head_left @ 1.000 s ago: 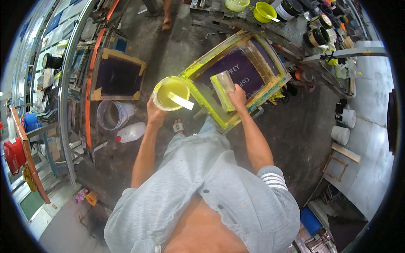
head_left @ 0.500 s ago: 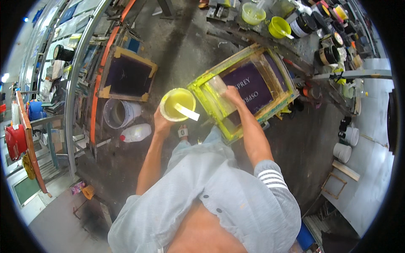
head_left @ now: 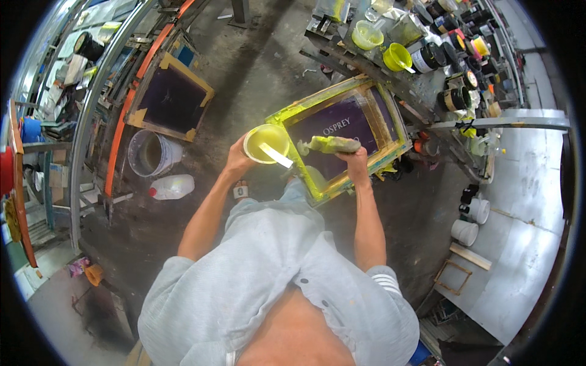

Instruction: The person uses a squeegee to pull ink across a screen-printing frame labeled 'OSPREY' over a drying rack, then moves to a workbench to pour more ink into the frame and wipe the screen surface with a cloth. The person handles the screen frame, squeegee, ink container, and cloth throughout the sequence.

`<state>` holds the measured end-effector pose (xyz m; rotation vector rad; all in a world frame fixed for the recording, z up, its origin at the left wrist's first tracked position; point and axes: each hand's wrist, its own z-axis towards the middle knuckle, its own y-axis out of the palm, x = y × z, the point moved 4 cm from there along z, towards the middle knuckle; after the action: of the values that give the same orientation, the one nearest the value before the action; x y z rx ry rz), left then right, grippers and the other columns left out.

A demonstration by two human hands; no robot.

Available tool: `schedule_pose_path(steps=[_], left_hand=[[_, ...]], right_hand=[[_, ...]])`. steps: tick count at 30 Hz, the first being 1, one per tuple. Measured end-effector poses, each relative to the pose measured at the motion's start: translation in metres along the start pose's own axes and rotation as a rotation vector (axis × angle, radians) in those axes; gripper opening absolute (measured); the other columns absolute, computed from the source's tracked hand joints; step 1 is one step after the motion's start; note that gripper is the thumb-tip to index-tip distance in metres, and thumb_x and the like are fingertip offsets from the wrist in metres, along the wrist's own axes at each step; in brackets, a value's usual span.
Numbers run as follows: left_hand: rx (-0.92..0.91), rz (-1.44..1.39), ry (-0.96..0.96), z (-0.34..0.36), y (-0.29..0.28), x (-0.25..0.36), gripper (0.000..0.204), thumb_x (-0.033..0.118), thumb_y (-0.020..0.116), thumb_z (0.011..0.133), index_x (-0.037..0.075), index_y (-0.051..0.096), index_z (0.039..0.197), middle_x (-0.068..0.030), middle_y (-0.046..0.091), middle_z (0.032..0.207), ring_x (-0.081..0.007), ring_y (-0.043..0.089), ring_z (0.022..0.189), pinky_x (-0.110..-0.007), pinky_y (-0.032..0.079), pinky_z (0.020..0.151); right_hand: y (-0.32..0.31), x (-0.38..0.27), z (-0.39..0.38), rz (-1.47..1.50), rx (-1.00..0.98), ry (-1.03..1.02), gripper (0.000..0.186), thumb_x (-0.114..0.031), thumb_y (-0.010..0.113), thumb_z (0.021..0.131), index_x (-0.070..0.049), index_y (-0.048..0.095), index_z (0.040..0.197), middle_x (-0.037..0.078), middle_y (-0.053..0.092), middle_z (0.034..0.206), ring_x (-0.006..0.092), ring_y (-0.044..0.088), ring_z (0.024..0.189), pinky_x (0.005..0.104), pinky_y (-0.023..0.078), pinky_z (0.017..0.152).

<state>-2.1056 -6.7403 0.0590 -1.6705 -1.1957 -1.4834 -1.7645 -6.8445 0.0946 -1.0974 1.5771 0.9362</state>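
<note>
Yellow-smeared scraper (head_left: 334, 144), right of centre, now swings round in the right hand's (head_left: 355, 161) grasp, baring more of the frame (head_left: 317, 99); the left hand (head_left: 239, 158) grips a tub (head_left: 267, 126), near centre.

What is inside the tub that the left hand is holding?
The tub shows yellow material and a white strip sticking out past its rim. The material covers the tub's bottom, which cannot be seen.
</note>
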Motion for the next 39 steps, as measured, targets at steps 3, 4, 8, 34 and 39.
schedule_pose_path(steps=[3,4,8,34,39], left_hand=[[-0.104,-0.104,-0.047,0.009,0.010,-0.003,0.084,0.004,0.091,0.062,0.005,0.058,0.139,-0.0064,0.068,0.127,-0.0172,0.063,0.116,-0.033,0.050,0.103],[-0.146,-0.109,-0.046,0.013,0.014,-0.001,0.085,0.004,0.091,0.061,0.005,0.058,0.139,-0.0060,0.068,0.127,-0.0174,0.063,0.116,-0.033,0.050,0.103],[-0.248,-0.074,-0.100,0.020,0.024,0.007,0.085,0.003,0.090,0.060,0.006,0.059,0.138,-0.0058,0.067,0.128,-0.0184,0.061,0.118,-0.035,0.049,0.105],[-0.313,-0.185,0.114,0.012,0.092,0.058,0.083,0.005,0.093,0.066,0.003,0.055,0.140,-0.0034,0.063,0.133,-0.0137,0.059,0.118,-0.032,0.046,0.107],[-0.120,-0.177,0.048,0.003,0.063,0.058,0.076,0.001,0.089,0.068,0.003,0.058,0.137,-0.0049,0.066,0.126,-0.0136,0.062,0.113,-0.029,0.049,0.100]], right_hand=[[-0.004,-0.016,-0.022,0.091,0.128,-0.109,0.038,0.014,0.070,0.078,-0.001,0.073,0.113,0.008,0.072,0.115,0.0202,0.062,0.118,0.0326,0.050,0.100],[-0.004,-0.022,-0.029,0.147,0.155,-0.163,0.039,0.013,0.072,0.078,-0.002,0.074,0.113,0.008,0.073,0.112,0.0235,0.060,0.125,0.0357,0.048,0.104],[0.004,-0.074,-0.047,0.082,0.074,-0.422,0.028,0.007,0.076,0.080,-0.004,0.075,0.106,0.011,0.073,0.114,0.0308,0.056,0.131,0.0438,0.043,0.111],[0.024,-0.063,-0.036,-0.252,0.199,-0.448,0.024,0.003,0.070,0.089,0.001,0.070,0.112,0.011,0.069,0.117,0.0216,0.063,0.116,0.0351,0.048,0.103],[-0.013,0.049,-0.009,-0.408,0.202,-0.009,0.042,-0.010,0.078,0.076,0.000,0.069,0.115,0.012,0.076,0.097,0.0180,0.071,0.089,0.0333,0.055,0.080]])
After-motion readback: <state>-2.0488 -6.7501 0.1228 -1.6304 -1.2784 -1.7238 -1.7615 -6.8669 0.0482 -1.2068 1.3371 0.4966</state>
